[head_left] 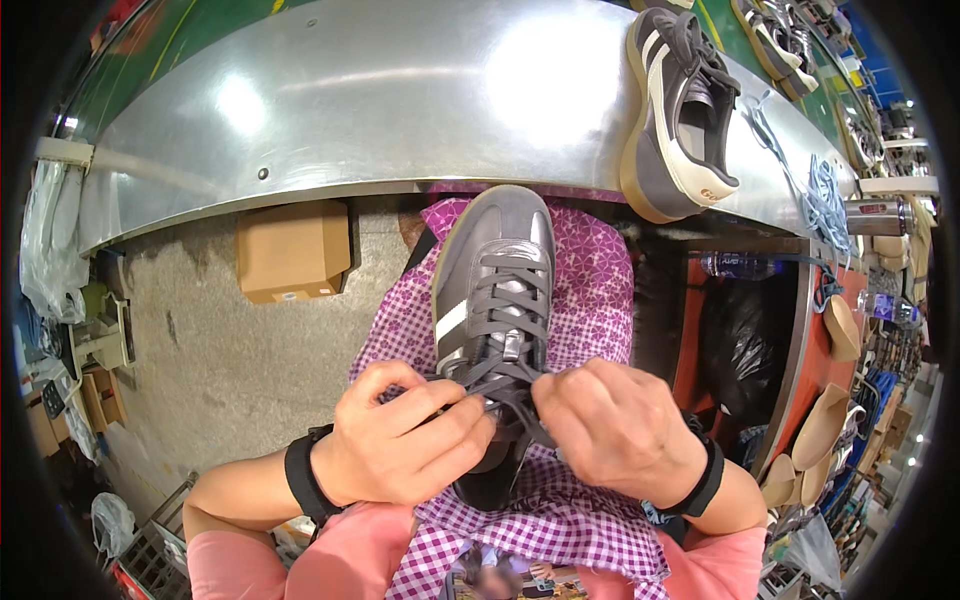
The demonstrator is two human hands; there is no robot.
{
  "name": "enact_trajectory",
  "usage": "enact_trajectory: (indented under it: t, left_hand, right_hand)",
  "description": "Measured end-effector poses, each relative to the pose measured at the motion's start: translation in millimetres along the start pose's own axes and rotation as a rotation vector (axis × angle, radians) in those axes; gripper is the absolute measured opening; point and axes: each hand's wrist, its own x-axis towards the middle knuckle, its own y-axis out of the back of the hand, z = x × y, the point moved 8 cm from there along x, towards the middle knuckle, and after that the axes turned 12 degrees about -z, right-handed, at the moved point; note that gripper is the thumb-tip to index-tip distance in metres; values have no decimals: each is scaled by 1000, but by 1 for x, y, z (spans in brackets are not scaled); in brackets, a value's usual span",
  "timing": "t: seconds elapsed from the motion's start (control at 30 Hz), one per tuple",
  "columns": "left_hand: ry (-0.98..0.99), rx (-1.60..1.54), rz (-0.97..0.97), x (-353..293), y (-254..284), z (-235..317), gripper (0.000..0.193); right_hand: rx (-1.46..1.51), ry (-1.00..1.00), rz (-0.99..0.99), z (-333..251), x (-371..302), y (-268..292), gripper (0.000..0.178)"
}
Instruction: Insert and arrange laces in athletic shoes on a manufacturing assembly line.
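A grey sneaker (496,240) with white side stripes and a gum sole rests on my lap, toe pointing away from me. Its dark grey shoelace (510,322) runs through the eyelets up to the collar. My left hand (415,432) is closed on the lace at the left of the shoe's top. On the other side my right hand (610,422) pinches the lace too, fingers pressed together. Between the hands the lace crosses in loops over the tongue; whether it is knotted I cannot tell.
Ahead runs a shiny metal bench edge (400,110) beside a green belt (190,40). A second, laced sneaker (665,130) stands on it at the right, near light blue laces (825,200). A cardboard box (292,250) sits on the floor. Shoe-shaped inserts (820,425) lie at the right.
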Motion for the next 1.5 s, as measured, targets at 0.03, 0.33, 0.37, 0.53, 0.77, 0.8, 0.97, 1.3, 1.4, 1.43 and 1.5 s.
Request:
enact_trajectory:
  t: [0.03, 0.33, 0.37, 0.53, 0.77, 0.8, 0.97, 1.3, 1.4, 1.43, 1.5]
  left_hand:
    - [-21, 16, -1, -1, 0, 1, 15]
    - [114, -79, -210, 3, -3, -2, 26]
    - [231, -319, -124, 6, 1, -13, 26]
    - [390, -386, -332, 13, -6, -34, 25]
    - [-43, -787, -422, 24, -4, -28, 18]
    - [-50, -791, -430, 21, -1, -33, 18]
    - [-144, -1093, -552, 15, -2, -26, 20]
    - [364, -663, -383, -1, 5, -46, 12]
    - [554, -519, -299, 10, 4, -53, 16]
    - [420, -459, -150, 12, 2, -51, 19]
    - [367, -438, -167, 9, -8, -56, 18]
  right_hand:
    - [-7, -49, 17, 7, -3, 1, 32]
    - [563, -347, 98, 42, -6, -9, 22]
    - [563, -344, 97, 43, -7, -10, 22]
    - [699, -352, 276, 53, -12, -11, 17]
    - [381, -411, 281, 27, -20, -26, 18]
    - [597, -462, 305, 29, -28, -33, 16]
    - [805, -515, 210, 40, -22, -35, 9]
    - [1448, -85, 87, 35, -27, -28, 12]
    - [1383, -200, -25, 29, -26, -34, 13]
    - [1267, -310, -72, 30, -25, -35, 14]
    - [1147, -417, -117, 30, -23, -33, 14]
